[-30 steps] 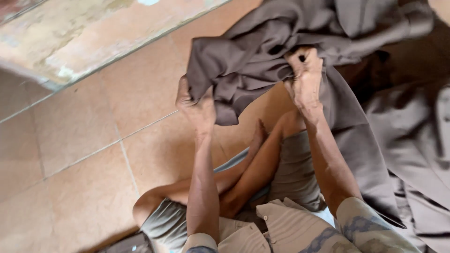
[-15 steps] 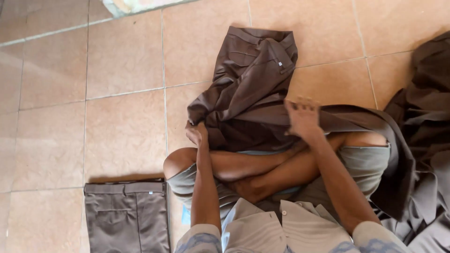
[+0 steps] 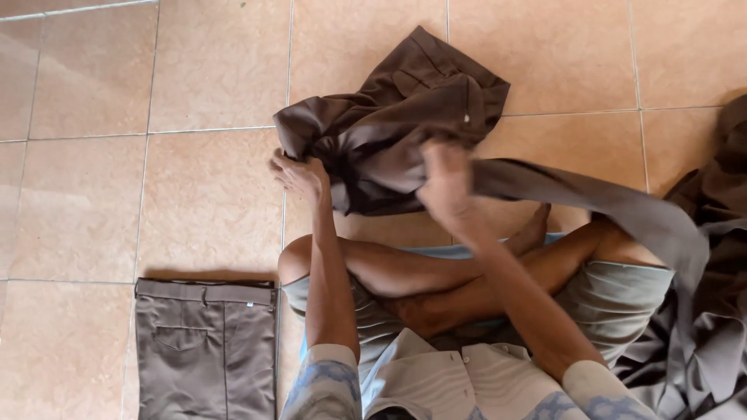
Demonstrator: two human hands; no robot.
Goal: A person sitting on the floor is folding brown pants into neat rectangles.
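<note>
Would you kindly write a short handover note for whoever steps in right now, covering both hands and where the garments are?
Left hand: closed on the left edge of the brown garment, low over the tiled floor.
Right hand: blurred, on the garment's middle; its grip cannot be made out.
The garment is crumpled and partly spread on the floor ahead of the crossed legs, one long part trailing toward the right.
Done: one pair of folded trousers lies flat by the left knee.
Left: this garment is unfolded, and a heap of similar cloth lies at the right.
</note>
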